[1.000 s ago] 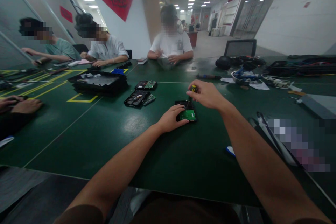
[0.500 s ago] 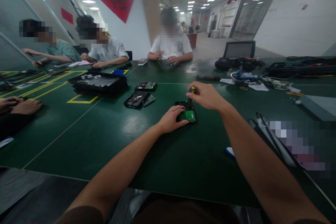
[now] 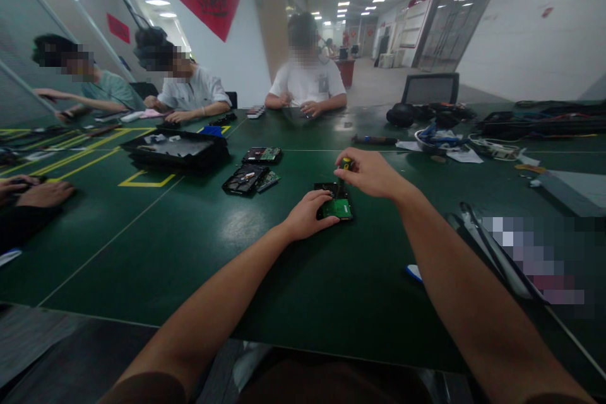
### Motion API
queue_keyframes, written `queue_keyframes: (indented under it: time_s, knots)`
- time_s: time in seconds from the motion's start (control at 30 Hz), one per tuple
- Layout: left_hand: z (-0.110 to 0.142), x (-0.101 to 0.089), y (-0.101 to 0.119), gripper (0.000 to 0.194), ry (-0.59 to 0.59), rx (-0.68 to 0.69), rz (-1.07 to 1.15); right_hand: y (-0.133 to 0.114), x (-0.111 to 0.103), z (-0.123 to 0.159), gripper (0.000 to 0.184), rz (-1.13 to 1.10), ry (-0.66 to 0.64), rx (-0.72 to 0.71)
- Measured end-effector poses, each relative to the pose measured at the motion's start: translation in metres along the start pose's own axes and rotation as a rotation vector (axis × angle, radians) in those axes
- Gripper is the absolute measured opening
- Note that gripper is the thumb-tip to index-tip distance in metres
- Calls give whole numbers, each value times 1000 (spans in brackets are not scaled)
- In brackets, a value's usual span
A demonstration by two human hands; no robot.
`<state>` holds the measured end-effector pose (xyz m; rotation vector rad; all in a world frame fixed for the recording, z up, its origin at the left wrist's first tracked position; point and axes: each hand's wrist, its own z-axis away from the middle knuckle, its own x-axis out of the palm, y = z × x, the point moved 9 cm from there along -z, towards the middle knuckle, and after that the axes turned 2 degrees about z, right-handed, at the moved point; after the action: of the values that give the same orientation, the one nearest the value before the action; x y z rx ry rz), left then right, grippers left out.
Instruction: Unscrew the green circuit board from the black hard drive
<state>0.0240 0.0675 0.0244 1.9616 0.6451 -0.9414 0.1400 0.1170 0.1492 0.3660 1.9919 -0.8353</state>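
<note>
A black hard drive with a green circuit board (image 3: 337, 204) lies on the green table (image 3: 189, 246) in front of me. My left hand (image 3: 307, 214) rests on its near left edge, fingers curled against it and holding it down. My right hand (image 3: 372, 172) is closed round the yellow-and-black handle of a screwdriver (image 3: 346, 164), which stands upright with its tip on the drive's far end.
Two more opened drives (image 3: 246, 178) (image 3: 263, 154) and a black tray (image 3: 175, 149) lie to the left. Three people sit at the far side; another person's hands (image 3: 33, 189) rest at the left edge. Cables, tools and a bowl (image 3: 435, 137) clutter the right.
Both hands have stayed on the drive and the screwdriver. The view has shifted very slightly; nothing else has visibly moved.
</note>
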Motion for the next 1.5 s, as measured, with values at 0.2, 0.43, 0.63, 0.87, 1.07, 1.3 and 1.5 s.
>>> queue_keyframes:
  time_s: [0.2, 0.43, 0.63, 0.87, 1.07, 1.3, 1.5]
  knots:
    - [0, 0, 0, 60, 8, 10, -4, -4, -1, 1, 22, -4, -13, -22]
    - [0, 0, 0, 60, 13, 5, 2, -3, -2, 1, 23, 33, -1, -13]
    - [0, 0, 0, 59, 5, -3, 7, -1, -3, 0, 24, 54, 9, -7]
    - [0, -1, 1, 60, 12, 4, 7, -3, -3, 0, 31, 19, -26, -38]
    - [0, 1, -1, 61, 4, -10, 5, -3, 0, 0, 37, -72, -38, 17]
    - [0, 2, -4, 62, 22, -2, 9, 5, 12, -1, 38, -371, -99, 109]
    - [-1, 1, -4, 61, 30, -2, 21, 6, 5, -1, 28, -280, -47, 93]
